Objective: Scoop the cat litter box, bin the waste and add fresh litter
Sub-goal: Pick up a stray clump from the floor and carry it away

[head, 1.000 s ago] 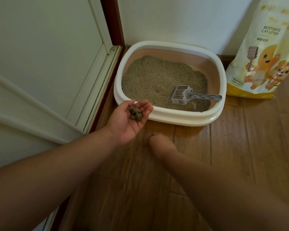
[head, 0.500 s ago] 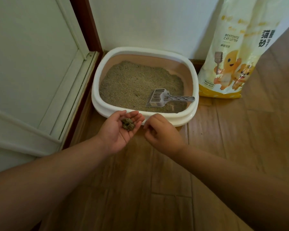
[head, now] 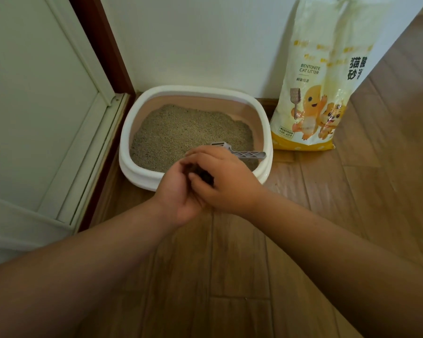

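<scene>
Wooden plank flooring (head: 242, 264) fills the corner, and the litter box (head: 137, 172) is taken as the landmark. Left of the box a pale door panel (head: 34, 106) with a dark brown frame (head: 100, 45) is seen. Behind the box a white wall (head: 193, 40) rises. Inside the box grey litter (head: 181, 132) is spread unevenly, and a grey slotted scoop (head: 250, 154) is left lying on it toward the right side, its head partly hidden by the hands.

Just in front of the box's near rim, the left hand (head: 178, 191) is held palm up and cupped around a dark clump of waste (head: 203, 175). The right hand (head: 225, 181) has been brought across from the floor, where it rested a second ago, and is now laid over the left, fingers (head: 203, 154) curled down onto the clump. Whether the clump is pinched by the right hand or merely covered cannot be told; it is enclosed between the two palms.

Right of the box a yellow bag of bentonite cat litter (head: 310, 98) is stood upright against the wall, seemingly unopened, though its top is out of view.

The closing of the hands suggests the waste is being secured for carrying. No bin is visible, so the binning step is judged still ahead, and fresh litter has not yet been added.
</scene>
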Demonstrator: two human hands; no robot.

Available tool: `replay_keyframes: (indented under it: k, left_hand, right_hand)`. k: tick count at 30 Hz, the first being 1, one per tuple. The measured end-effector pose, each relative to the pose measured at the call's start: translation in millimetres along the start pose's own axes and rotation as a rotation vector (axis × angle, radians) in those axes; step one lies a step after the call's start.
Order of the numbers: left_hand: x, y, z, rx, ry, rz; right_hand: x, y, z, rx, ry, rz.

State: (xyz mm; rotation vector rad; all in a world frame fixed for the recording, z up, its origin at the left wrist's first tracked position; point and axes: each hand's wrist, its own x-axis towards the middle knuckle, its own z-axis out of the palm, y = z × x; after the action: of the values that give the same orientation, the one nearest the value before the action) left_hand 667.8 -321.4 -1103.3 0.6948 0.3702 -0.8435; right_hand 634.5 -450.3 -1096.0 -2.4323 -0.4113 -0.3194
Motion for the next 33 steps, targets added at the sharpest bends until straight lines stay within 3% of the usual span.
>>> replay_keyframes:
  k: [3,6,8,10,12,14,21,29,33]
  left_hand:
    - [-2,8,9,-0.020,0.002,0.047]
    - [-3,17,22,-0.110,0.014,0.137]
    - [-2,26,37,-0.132,0.024,0.185]
    - [-3,35,60,-0.138,0.021,0.220]
    - [-4,43,87,-0.160,0.006,0.262]
    - [-4,49,113,-0.211,0.002,0.304]
    - [-13,42,181,-0.385,0.065,0.375]
    - [-49,50,238,-0.373,0.075,0.383]
    - [-89,60,282,-0.372,0.108,0.338]
  right_hand:
    - [5,-2,-15,-0.016,-0.044,0.029]
    - [8,-1,-29,0.241,0.079,0.284]
    - [14,-4,-41,0.650,0.196,0.535]
    - [25,-9,-53,1.224,0.384,0.705]
    - [37,-16,-68,1.643,0.581,0.739]
    - [49,-26,-83,1.853,0.733,0.717]
    - [68,-55,-133,1.975,0.989,0.694]
    - [73,-87,-194,1.977,1.014,0.667]
    - [78,-123,-244,1.958,1.049,0.740]
